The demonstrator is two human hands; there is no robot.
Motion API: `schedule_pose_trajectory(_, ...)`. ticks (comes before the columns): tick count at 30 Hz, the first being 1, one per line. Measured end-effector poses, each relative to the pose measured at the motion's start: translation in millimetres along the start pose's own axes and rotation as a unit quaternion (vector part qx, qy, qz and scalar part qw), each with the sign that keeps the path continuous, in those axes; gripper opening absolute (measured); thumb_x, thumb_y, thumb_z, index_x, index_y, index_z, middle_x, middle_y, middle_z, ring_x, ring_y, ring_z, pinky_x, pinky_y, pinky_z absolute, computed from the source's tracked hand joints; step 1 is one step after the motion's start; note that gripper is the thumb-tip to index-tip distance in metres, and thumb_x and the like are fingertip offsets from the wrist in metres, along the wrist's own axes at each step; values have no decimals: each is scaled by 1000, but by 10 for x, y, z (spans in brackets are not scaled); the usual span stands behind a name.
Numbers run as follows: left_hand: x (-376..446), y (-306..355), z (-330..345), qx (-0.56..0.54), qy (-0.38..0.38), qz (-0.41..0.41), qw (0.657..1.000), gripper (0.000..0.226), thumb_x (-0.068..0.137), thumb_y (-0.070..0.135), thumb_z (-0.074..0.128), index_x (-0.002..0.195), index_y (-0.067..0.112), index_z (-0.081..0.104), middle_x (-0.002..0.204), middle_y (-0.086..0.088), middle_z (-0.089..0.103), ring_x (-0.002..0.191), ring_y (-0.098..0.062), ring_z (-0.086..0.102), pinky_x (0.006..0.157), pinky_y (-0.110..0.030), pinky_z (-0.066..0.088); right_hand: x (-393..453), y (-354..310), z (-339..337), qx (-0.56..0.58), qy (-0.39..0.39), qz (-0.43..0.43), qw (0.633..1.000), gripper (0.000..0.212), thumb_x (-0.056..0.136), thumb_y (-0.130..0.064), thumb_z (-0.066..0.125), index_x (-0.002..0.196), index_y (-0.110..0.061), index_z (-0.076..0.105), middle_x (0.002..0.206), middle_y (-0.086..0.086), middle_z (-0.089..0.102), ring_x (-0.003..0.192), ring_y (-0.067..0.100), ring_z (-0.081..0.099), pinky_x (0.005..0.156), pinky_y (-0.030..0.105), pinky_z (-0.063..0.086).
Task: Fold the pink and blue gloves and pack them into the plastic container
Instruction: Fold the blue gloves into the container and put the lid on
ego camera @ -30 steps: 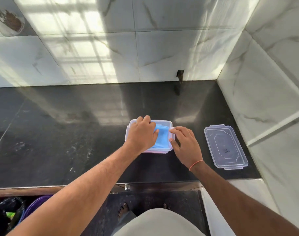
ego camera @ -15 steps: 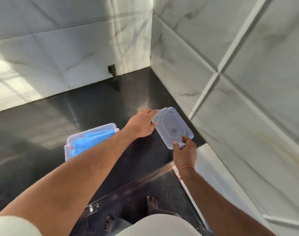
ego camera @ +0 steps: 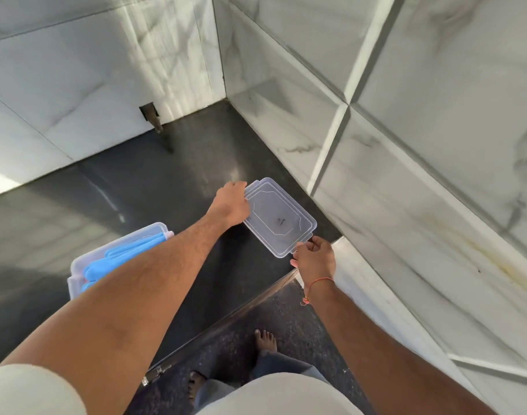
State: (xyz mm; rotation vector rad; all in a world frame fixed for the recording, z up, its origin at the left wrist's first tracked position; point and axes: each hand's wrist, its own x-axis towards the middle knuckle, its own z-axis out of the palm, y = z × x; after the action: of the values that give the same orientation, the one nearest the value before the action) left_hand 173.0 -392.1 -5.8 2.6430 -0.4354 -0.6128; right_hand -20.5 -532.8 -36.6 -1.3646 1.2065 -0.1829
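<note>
Two hands take hold of a clear plastic lid [ego camera: 279,218] at opposite ends on a dark stone counter [ego camera: 172,187] in a marble-tiled corner. The left hand [ego camera: 231,203], reaching across from the far side, curls its fingers over the lid's far-left edge, while the right hand [ego camera: 314,256] pinches the tab at the near end between thumb and fingertips. Gripping both ends likely keeps the thin, flexible sheet level as it is carried, and the lid appears to be just coming off the counter, though contact underneath cannot be judged.

The plastic container [ego camera: 118,259] sits well apart to the left, partly hidden behind the left forearm. Blue gloves [ego camera: 127,254] lie folded inside it, filling the visible part up to the rim; a sliver of pink [ego camera: 170,234] shows at the far corner, apparently the pink gloves beneath. With the packing seemingly finished, closing the box looks like the step in hand.

White tiled walls [ego camera: 406,145] crowd the lid's right side, leaving little room there. A small dark fitting [ego camera: 150,115] juts from the back wall. The outstretched left arm crosses directly over the container, so it would probably need to swing back before the lid can be seated. Bare feet [ego camera: 265,339] show on the speckled floor [ego camera: 289,319] below the counter edge.
</note>
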Motion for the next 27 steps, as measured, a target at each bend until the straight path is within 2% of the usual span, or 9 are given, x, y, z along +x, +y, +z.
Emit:
schedule_pose_trajectory(2,-8,-54,-92,-4,13,-6,1000,13,99,10,48,97,4,60,111,-18,63,102,-39,62,80,-44,50,28,-30,14,18,-3,23,1000,22,97,-10,72,117,-18,71,92,2,80,80,19,79,65,27,66)
schedule_pose_trajectory(4,-43,-126,-211,-16,28,-6,999,17,95,5,48,82,1,57,94,-19,67,87,-41,64,69,-45,51,32,-58,54,21,-13,31,999,14,98,-13,75,111,-19,76,89,3,81,75,18,80,68,29,68)
schedule_pose_trajectory(6,-114,-215,-360,-39,56,-10,998,24,96,5,49,92,0,72,96,-17,76,92,-40,70,78,-48,60,13,-100,131,25,-24,30,999,10,98,-18,77,108,-20,77,87,3,81,73,18,80,72,33,69)
schedule_pose_trajectory(9,-237,-402,-596,-78,128,-31,988,26,102,15,58,112,16,82,102,4,77,93,-21,69,84,-32,52,-48,-213,305,39,-47,11,998,8,98,-21,77,106,-21,79,84,2,80,70,15,77,70,31,69)
schedule_pose_trajectory(14,-534,-854,-994,-136,239,-58,960,20,104,36,67,98,27,84,86,8,74,83,-14,65,82,-34,56,-260,-407,707,57,-98,-57,992,12,95,-23,79,107,-23,82,78,-6,79,68,7,71,69,30,67)
schedule_pose_trajectory(17,-804,-1103,-1185,-183,291,-83,935,23,103,44,70,106,29,87,77,18,75,73,-9,70,70,-24,53,-446,-510,949,87,-148,-78,982,9,96,-25,79,104,-27,83,83,-9,81,74,8,74,70,29,66)
schedule_pose_trajectory(21,-1249,-1497,-1368,-258,329,-107,902,20,99,29,76,115,33,86,65,19,75,55,0,69,60,-18,56,-703,-587,1246,102,-217,-78,968,19,95,-14,79,112,-22,82,96,-2,80,80,11,73,72,28,66)
schedule_pose_trajectory(24,-1596,-1795,-1405,-323,333,-115,879,33,97,4,73,121,23,85,79,4,82,65,-9,71,66,-22,64,-883,-604,1421,83,-259,-78,959,26,99,-6,69,112,-25,82,98,-5,81,84,11,72,77,35,68)
schedule_pose_trajectory(27,-1960,-2002,-1373,-372,336,-137,854,28,101,7,66,114,24,85,79,10,82,64,-4,72,64,-17,62,-1051,-594,1540,51,-294,-90,950,26,101,-10,66,108,-27,83,97,-8,82,84,11,72,78,36,68)
